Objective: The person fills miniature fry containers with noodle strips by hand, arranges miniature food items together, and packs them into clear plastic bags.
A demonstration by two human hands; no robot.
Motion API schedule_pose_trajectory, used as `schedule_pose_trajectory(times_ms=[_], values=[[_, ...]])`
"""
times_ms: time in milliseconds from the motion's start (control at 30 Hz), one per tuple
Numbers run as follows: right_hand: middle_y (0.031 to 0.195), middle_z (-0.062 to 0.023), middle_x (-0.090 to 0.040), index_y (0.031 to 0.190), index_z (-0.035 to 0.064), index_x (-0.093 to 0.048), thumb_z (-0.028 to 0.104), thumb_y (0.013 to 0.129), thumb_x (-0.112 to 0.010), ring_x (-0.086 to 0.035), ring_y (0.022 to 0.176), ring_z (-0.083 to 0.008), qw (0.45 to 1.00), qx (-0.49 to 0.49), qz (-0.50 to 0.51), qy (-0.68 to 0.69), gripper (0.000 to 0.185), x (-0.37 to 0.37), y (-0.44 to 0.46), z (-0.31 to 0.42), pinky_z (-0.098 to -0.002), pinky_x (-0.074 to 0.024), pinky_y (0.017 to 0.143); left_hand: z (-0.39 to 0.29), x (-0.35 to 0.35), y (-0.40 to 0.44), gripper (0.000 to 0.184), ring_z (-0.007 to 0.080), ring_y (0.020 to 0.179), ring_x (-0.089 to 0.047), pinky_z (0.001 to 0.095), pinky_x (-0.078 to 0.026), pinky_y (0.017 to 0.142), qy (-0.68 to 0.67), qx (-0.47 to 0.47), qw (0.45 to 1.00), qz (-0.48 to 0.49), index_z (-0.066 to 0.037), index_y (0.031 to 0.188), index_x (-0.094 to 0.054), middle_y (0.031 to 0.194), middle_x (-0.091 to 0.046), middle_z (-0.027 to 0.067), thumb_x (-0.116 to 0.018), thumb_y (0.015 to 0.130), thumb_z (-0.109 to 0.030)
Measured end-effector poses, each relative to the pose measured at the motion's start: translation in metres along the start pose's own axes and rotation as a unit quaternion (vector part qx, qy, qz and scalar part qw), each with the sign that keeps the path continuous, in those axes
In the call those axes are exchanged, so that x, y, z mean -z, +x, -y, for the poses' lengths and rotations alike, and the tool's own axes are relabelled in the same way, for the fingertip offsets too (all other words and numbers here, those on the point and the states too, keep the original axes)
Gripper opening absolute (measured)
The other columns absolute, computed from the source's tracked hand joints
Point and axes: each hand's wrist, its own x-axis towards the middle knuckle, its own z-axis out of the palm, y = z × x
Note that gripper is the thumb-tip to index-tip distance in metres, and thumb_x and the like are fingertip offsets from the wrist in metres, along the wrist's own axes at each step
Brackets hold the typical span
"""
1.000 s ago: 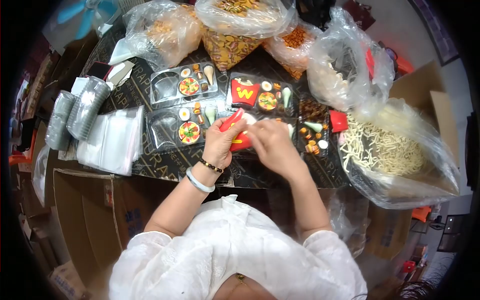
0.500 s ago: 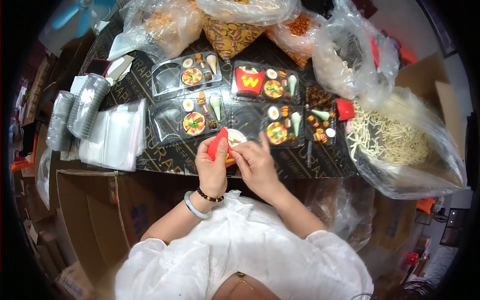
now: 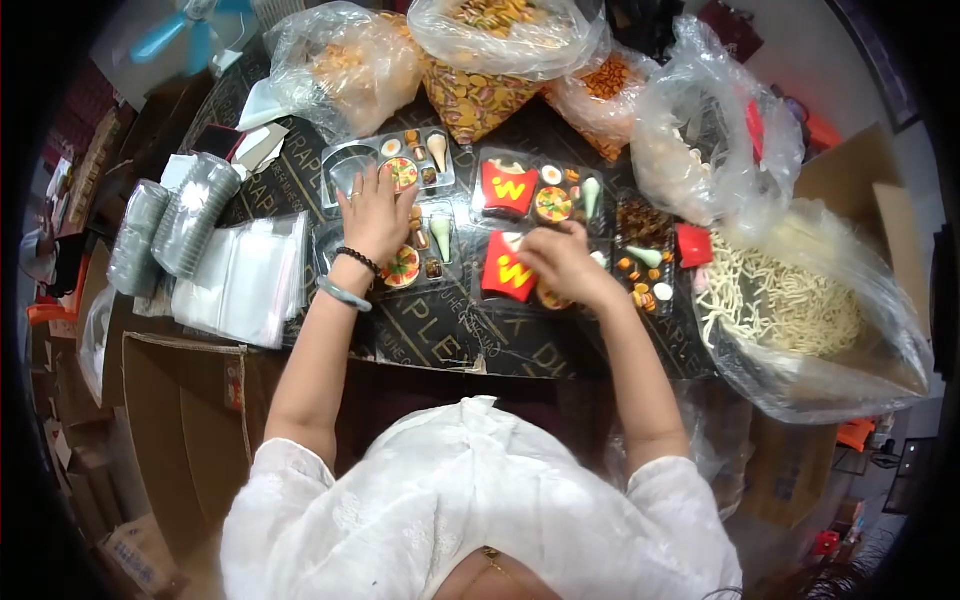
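Note:
My left hand [image 3: 378, 214] reaches over the upper-left clear plastic tray [image 3: 332, 160], fingers stretched out above its large bare compartment. That tray also holds a toy egg, a small pizza [image 3: 400, 175] and a cone-shaped piece [image 3: 437, 150]. Below it, another tray with a pizza [image 3: 401, 266] and green cone [image 3: 441, 238] is partly hidden by my wrist. My right hand [image 3: 568, 264], fingers bent but apart, covers part of the lower-right tray, at the right edge of a red toy fries box [image 3: 507, 270] with a yellow mark. A similar fries box [image 3: 507, 189] lies in the tray above.
Bags of small toy pieces [image 3: 480, 95] line the back. At right are a large bag of cream-coloured sticks [image 3: 790, 290], a red piece [image 3: 693, 245] and a tray of mixed pieces [image 3: 645, 255]. Stacked plastic lids [image 3: 195, 215] and clear bags [image 3: 240, 280] lie at left.
The red fries box has gone from my hands into the lower-right tray. My hands have parted: the left has moved up and left to the trays, the right up and right.

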Motion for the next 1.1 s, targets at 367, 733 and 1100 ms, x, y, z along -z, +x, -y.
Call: schedule_pose_trajectory(times_ms=[367,733,1100], values=[[0.082,-0.0061,-0.062,0.085,0.0087,-0.065,0.020,0.088,-0.058,-0.060,0.090,-0.0237,0.999,0.009,0.014,-0.039,0.013,-0.004,-0.003,0.006,-0.0539,-0.0176,0.104,0.032,0.021,-0.002,0.034,0.0380,0.120,-0.045,0.0562,-0.027,0.103,-0.097,-0.164,0.981,0.038,-0.001,0.117,-0.055,0.129,-0.049,0.0196,-0.059,0.087,-0.017],[0.080,0.0027,-0.060,0.082,0.0134,-0.065,0.016,0.079,-0.068,-0.059,0.090,-0.0160,0.982,0.075,-0.156,-0.076,0.005,-0.033,-0.013,-0.004,-0.0552,-0.0207,0.105,0.006,0.016,-0.010,0.027,0.0340,0.097,-0.054,0.0390,-0.046,0.082,-0.154,-0.266,0.952,0.018,-0.002,0.094,-0.066,0.106,-0.059,0.0151,-0.059,0.071,0.009],[0.123,-0.0166,-0.052,0.121,0.0091,-0.055,0.028,0.075,-0.071,-0.049,0.115,-0.0317,0.837,-0.267,-0.392,-0.273,0.052,0.074,-0.119,-0.110,-0.0513,-0.0247,0.103,-0.069,0.030,-0.004,0.025,0.0309,0.102,-0.057,0.0367,-0.046,0.085,-0.224,-0.289,0.930,-0.030,-0.002,0.104,-0.062,0.111,-0.060,0.0147,-0.063,0.079,0.002]])
